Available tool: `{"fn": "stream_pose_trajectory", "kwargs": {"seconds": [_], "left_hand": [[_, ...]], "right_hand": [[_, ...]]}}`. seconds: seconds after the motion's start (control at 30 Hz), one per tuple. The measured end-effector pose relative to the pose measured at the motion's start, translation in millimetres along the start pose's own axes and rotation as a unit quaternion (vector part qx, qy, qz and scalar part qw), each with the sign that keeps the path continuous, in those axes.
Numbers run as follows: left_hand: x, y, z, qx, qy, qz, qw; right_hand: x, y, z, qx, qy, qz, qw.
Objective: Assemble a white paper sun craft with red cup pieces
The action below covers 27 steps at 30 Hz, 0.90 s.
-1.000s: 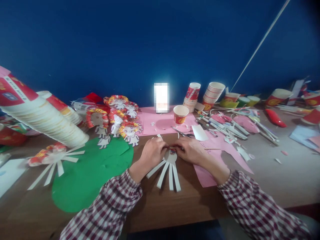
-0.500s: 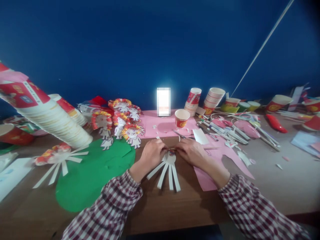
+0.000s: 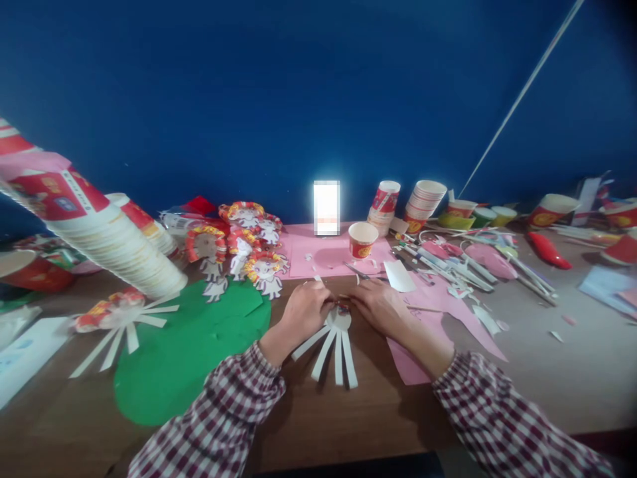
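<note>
Here, left hand [image 3: 307,307], right hand [image 3: 381,305] palm-down at cut paper [image 3: 340,322].

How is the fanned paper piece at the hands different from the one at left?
The held piece is gripped between the left hand and right hand; the left piece lies untouched. The left piece shows a broad red-and-yellow bunch, while the held piece shows only a little colour. Both have white strips spreading out.

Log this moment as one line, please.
left hand: holding cut paper cup; right hand: holding same cup; strips: fanned toward camera; left: green sheet; beyond: upright cup on pink sheet
</note>
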<state>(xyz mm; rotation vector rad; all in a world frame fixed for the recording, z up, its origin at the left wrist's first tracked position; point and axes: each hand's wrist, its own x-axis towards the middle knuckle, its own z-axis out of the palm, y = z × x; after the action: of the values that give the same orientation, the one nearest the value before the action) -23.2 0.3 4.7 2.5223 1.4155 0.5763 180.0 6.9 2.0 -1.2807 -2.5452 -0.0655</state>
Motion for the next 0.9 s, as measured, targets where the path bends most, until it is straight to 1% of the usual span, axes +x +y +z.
{"fn": "stream_pose_trajectory", "kwargs": {"seconds": [0.27, 0.47, 0.9], "left_hand": [[-1, 0, 2.3, -0.026, 0.002, -0.013, 1.0], [0, 0, 3.2, -0.022, 0.001, -0.005, 1.0], [0, 4, -0.1, -0.01, -0.018, 0.01, 1.0]], "right_hand": [[1, 4, 4, -0.017, 0.02, -0.003, 1.0], [2, 8, 7, -0.032, 0.031, -0.002, 0.999], [2, 11, 11, -0.011, 0.036, 0.002, 0.999]]}}
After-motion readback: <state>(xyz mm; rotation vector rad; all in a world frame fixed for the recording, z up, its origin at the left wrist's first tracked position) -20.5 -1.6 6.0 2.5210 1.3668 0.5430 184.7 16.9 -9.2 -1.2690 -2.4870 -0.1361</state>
